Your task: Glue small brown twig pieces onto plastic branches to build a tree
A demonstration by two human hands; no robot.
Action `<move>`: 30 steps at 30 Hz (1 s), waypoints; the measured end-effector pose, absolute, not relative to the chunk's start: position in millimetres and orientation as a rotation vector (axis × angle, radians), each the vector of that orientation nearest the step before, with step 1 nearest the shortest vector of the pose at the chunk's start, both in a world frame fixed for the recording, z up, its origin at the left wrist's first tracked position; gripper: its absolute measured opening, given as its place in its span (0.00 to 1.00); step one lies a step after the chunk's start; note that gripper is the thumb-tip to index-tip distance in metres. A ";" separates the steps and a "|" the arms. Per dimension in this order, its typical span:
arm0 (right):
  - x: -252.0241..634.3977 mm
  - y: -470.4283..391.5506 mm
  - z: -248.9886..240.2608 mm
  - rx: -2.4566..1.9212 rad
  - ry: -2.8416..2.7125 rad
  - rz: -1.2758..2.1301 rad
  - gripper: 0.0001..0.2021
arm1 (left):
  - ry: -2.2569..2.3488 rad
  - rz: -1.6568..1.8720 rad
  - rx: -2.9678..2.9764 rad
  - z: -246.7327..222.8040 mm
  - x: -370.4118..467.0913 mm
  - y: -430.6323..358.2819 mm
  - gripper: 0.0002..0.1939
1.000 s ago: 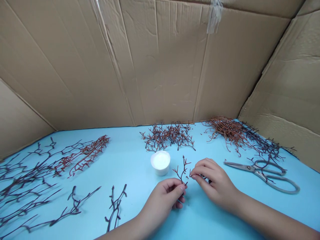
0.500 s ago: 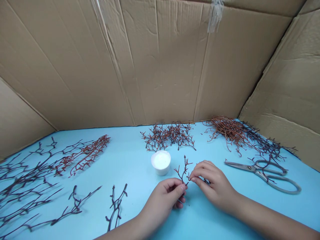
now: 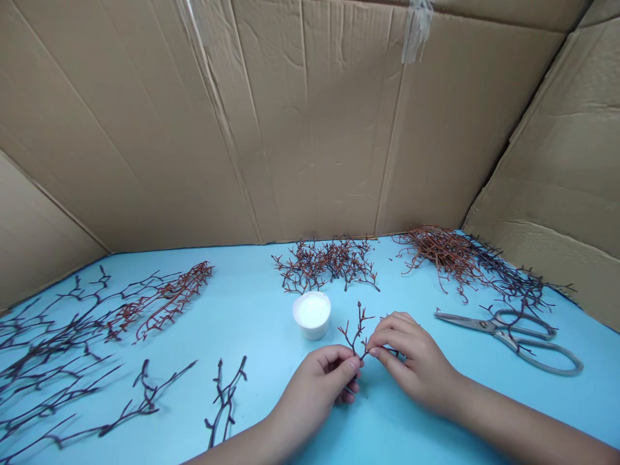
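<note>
Brown cardboard panels point(image 3: 314, 142) stood around a pale blue bench point(image 3: 261, 303), on which two bare hands worked near the front edge of the view. The left hand point(image 3: 322, 378) had its grip clamped, thumb against bent fingers, on the base of a branched sprig point(image 3: 357, 334). The right hand point(image 3: 411, 358) was pinched together at the fingertips on a thin dark twig point(image 3: 394, 352), most of it hidden by the fingers. The sprig rose from the left grip, its long axis nearly upright and leaning a little right, while a short spur at its foot pointed toward the right fingertips, just beside it. Whether spur and twig touched could not be told. The left hand was the nearer to the stem; the right came in from the side.

Just beyond the hands stood a white cup point(image 3: 312, 332) with white contents, and behind it lay a heap of branched sprigs point(image 3: 329, 261). Scissors point(image 3: 487, 326) lay to the right, near reddish wiry stems point(image 3: 438, 252) and a dark tangle point(image 3: 516, 287). At the left, dark branches point(image 3: 145, 405) spread across the blue, with red sprigs point(image 3: 177, 297) behind them.
</note>
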State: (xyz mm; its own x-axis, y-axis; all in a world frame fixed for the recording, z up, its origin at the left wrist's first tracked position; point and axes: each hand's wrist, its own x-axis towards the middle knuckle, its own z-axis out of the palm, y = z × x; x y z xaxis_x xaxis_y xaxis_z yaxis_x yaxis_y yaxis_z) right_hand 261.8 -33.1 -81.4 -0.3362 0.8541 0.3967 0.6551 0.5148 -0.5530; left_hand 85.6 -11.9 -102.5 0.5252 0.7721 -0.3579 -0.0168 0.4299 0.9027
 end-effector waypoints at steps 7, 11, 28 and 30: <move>262.3 -32.5 -84.7 -1.177 -2.075 0.441 0.06 | 0.890 0.582 1.023 -103.5 85.8 -12.3 0.12; 261.7 -32.6 -88.4 -1.158 -2.041 0.447 0.06 | 0.883 0.589 1.035 -104.9 85.9 -11.7 0.11; 256.3 -36.0 -96.7 -1.141 -1.969 0.388 0.05 | 0.862 0.598 1.044 -108.5 85.9 -10.8 0.12; 256.1 -35.7 -97.2 -1.133 -1.976 0.377 0.05 | 0.858 0.595 1.047 -109.3 85.4 -10.7 0.12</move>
